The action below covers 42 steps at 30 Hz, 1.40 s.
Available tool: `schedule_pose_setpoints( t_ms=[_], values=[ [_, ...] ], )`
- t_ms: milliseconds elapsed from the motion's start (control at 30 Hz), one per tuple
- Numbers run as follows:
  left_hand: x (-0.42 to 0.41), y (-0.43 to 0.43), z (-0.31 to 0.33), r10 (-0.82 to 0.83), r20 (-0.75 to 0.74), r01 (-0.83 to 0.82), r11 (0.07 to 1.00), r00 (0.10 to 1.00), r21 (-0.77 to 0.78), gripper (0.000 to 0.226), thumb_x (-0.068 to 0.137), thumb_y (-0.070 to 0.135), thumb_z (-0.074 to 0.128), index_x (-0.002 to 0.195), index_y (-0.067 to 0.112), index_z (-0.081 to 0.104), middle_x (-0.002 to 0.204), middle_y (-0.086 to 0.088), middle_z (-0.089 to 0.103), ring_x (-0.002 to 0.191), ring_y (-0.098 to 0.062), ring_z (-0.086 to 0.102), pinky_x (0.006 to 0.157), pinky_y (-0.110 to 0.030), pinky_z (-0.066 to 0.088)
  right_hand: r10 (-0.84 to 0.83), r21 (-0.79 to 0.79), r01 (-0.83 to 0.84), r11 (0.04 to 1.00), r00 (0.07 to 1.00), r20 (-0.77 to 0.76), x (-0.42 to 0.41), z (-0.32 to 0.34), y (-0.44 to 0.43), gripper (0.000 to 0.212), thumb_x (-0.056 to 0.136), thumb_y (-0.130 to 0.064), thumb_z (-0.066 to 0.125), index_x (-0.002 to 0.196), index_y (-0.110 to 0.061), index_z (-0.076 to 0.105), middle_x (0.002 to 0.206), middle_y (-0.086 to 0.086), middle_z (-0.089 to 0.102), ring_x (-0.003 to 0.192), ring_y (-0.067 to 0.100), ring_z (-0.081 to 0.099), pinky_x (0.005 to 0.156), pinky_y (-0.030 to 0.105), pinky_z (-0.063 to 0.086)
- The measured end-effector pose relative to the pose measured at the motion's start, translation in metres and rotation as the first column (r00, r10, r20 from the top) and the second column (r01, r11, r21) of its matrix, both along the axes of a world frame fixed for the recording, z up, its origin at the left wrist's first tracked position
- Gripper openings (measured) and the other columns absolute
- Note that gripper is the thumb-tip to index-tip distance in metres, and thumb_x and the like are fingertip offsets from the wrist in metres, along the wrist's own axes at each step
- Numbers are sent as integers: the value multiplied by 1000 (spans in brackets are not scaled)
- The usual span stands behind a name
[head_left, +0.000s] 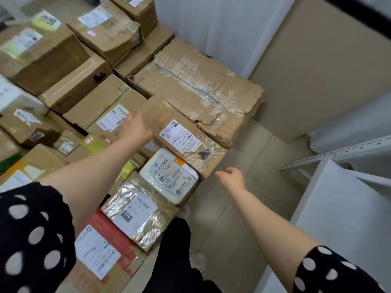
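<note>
Labelled cardboard box [184, 140] sits between one crushed carton [196, 81] and one white foam parcel [169, 176]. It looks stiff but dented, its tape slick, probably moderate in weight, so grip under its two short ends. Your left hand [135, 127], fingers straight, touches its left end; your right hand [232, 178] hovers spread and empty near its right corner.

Parcels crowd the floor [239, 218]. The left hand [135, 127], fingers straight, lies at the far end of a long taped carton [182, 136] — the right hand [231, 176] hangs open just beside its near corner, right of a white foam box [169, 176].
</note>
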State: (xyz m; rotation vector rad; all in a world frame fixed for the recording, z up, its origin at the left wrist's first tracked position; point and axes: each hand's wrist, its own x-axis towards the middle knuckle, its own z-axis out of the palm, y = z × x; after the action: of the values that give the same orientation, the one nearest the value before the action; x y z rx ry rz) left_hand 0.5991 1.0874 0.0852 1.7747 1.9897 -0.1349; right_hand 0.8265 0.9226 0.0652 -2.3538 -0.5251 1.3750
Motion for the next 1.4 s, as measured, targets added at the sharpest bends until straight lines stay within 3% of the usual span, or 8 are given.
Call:
schedule_pose_setpoints(
  t_ms=[167, 367, 567, 767, 1067, 1400],
  values=[
    [-4, -79, 42, -194, -175, 210, 974, 965, 80, 57, 85, 23, 54, 138, 15, 37, 146, -10, 34, 136, -31, 30, 107, -53, 28, 219, 3, -224, 975, 957, 193, 3, 41, -46, 58, 86, -31, 60, 138, -10, 45, 141, 11, 49, 129, 28, 46, 110, 39, 33],
    [-9, -164, 83, -369, -229, 377, 926, 901, -6, 65, 92, 32, 51, 148, 19, 22, 157, -9, 19, 145, -30, 13, 115, -56, 9, 228, 81, -257, 963, 938, 260, -8, 82, -92, 60, 85, -35, 60, 138, -11, 44, 141, 10, 48, 129, 28, 45, 109, 39, 33],
    [-9, -197, 119, -491, -215, 504, 863, 844, 10, 67, 94, 38, 49, 151, 24, 18, 156, -6, 19, 144, -29, 14, 114, -54, 15, 215, 121, -268, 956, 917, 336, -34, 112, -137, 65, 84, -37, 62, 140, -11, 42, 141, 11, 46, 129, 29, 45, 104, 36, 37],
    [-22, -221, 145, -623, -179, 642, 763, 761, 75, 66, 94, 40, 47, 151, 25, 17, 158, -4, 16, 145, -26, 13, 116, -53, 14, 34, 192, -110, 975, 932, 361, -70, 142, -187, 65, 84, -33, 63, 139, -8, 41, 140, 13, 44, 127, 30, 45, 97, 33, 39],
    [-95, -291, 177, -847, -153, 861, 499, 509, 102, 66, 93, 41, 49, 150, 23, 20, 156, -4, 20, 143, -28, 18, 115, -54, 16, -325, 282, 252, 926, 911, 254, -199, 165, -287, 75, 82, -36, 68, 143, -5, 36, 144, 17, 42, 131, 31, 42, 107, 38, 37],
    [-126, -390, 228, -963, -157, 960, 185, 220, 211, 73, 93, 43, 49, 153, 25, 11, 158, -5, 18, 145, -27, 15, 117, -51, 14, -562, 398, 428, 811, 758, 331, -288, 219, -407, 71, 84, -33, 66, 143, -7, 36, 145, 14, 39, 131, 28, 41, 102, 34, 37]
  ],
)
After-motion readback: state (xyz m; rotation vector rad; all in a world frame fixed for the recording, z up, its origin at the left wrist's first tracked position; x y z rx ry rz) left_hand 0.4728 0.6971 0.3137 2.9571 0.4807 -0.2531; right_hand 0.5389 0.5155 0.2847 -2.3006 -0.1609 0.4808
